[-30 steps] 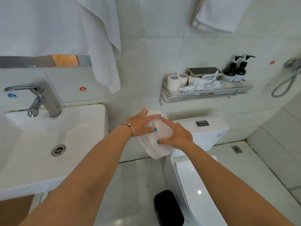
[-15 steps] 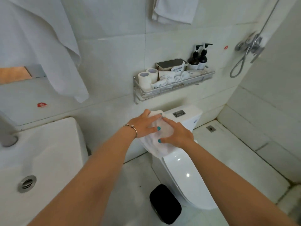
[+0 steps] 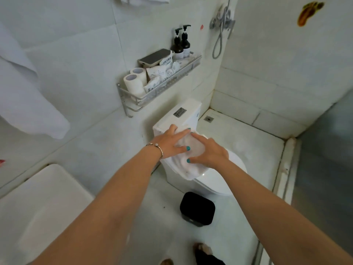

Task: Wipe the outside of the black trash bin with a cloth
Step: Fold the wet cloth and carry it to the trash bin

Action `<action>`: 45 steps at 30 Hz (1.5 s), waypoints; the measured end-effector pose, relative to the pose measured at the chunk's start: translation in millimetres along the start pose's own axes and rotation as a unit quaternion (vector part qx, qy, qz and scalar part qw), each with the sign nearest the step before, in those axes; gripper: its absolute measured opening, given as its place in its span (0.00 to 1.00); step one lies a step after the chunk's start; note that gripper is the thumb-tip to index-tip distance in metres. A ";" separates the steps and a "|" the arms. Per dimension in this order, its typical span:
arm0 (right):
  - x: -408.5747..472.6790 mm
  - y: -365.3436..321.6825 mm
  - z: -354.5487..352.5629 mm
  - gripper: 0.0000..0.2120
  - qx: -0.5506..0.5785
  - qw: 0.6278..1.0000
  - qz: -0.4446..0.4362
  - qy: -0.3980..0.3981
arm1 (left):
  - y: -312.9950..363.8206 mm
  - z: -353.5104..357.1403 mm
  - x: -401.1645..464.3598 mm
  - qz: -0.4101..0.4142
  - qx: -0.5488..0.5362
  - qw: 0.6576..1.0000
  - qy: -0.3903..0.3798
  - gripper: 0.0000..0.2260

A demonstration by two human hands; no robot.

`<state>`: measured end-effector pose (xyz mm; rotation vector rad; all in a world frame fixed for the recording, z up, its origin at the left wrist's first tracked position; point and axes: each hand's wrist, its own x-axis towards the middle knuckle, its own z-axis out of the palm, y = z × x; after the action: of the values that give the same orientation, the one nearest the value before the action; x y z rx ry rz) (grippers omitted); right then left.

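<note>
Both hands hold a folded white cloth (image 3: 188,165) in the air above the toilet. My left hand (image 3: 172,143) grips its upper left side and my right hand (image 3: 209,153) presses its right side. The black trash bin (image 3: 197,208), small with a rounded square closed lid, stands on the floor just in front of the toilet bowl, well below the cloth and apart from both hands.
A white toilet (image 3: 219,180) with its cistern stands behind the bin. The sink (image 3: 42,203) is at lower left. A wall shelf (image 3: 158,90) carries paper rolls, packets and bottles. A raised shower kerb (image 3: 284,169) runs at right. My slippered feet (image 3: 202,249) are near the bottom edge.
The view has swung right and downward: sink and tap slid off to the left, the bin and shower area came further into view. Both hands still hold the cloth the same way.
</note>
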<state>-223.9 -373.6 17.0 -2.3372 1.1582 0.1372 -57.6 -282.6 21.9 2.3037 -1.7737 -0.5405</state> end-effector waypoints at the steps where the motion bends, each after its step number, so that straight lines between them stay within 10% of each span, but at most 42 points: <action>1: -5.1 4.6 3.7 0.46 0.001 1.000 0.011 0.000 | 1.9 5.4 -0.1 0.011 0.001 1.000 -0.005 0.31; 21: -22.3 152.0 40.2 0.44 0.223 0.973 0.053 -0.010 | 71.2 144.7 41.9 -0.010 -0.242 0.970 -0.016 0.36; 45: 8.8 353.1 275.4 0.41 0.341 0.936 0.083 -0.035 | 37.8 439.5 96.4 0.046 -0.214 0.969 -0.117 0.36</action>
<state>-451.2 -418.8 -366.3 -1.6132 1.1364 -0.1104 -242.6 -352.6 -384.0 1.9154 -1.6438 -1.0960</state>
